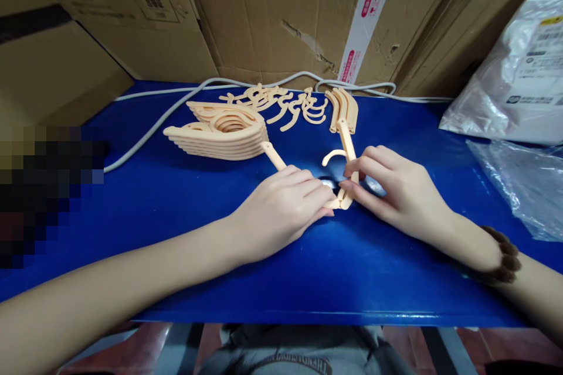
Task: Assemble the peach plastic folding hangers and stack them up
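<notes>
Both hands are closed on a beige plastic folding hanger (347, 142), held low over the blue table. My left hand (284, 199) wraps round one arm of it, whose end pokes out at the upper left. With thumb and fingers, my right hand (396, 187) pinches the other arm close to the joint. A curved hook juts out between the two arms. The hanger's middle is partly hidden by my fingers. Left of it lies a stack of beige hanger pieces (215, 145). Loose beige hooks (288, 111) are scattered behind, beside a bundle of hanger arms (349, 106).
The blue table (281, 287) has its front edge close to my lap. A grey cable (169, 110) runs along the back and left. Cardboard boxes (264, 17) wall off the rear. Plastic packaging (497, 94) lies at the right.
</notes>
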Available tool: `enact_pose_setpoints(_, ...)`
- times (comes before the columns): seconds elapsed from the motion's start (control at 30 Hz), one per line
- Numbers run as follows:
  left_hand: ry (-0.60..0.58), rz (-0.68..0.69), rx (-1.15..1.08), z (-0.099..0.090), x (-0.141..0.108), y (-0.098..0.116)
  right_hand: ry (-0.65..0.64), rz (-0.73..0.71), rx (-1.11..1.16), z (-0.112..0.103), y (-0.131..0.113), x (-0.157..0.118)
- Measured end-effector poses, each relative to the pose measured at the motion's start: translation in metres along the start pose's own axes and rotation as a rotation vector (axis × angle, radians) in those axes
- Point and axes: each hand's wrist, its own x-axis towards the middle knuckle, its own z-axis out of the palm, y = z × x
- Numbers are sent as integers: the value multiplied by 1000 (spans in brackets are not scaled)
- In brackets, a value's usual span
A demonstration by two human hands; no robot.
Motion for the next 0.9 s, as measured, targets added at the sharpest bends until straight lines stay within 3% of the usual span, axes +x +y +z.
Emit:
enact_pose_setpoints(0.23,8,126,103,0,0,1,-36,-28,31,3,-1,0)
enact_pose_setpoints(0.53,-46,210,122,-1,3,-1,-54,124,201,0,-6,-3)
enact_pose_setpoints(0.9,-88,70,168,-3,4,-10,-88,66,-244,-6,23,-1)
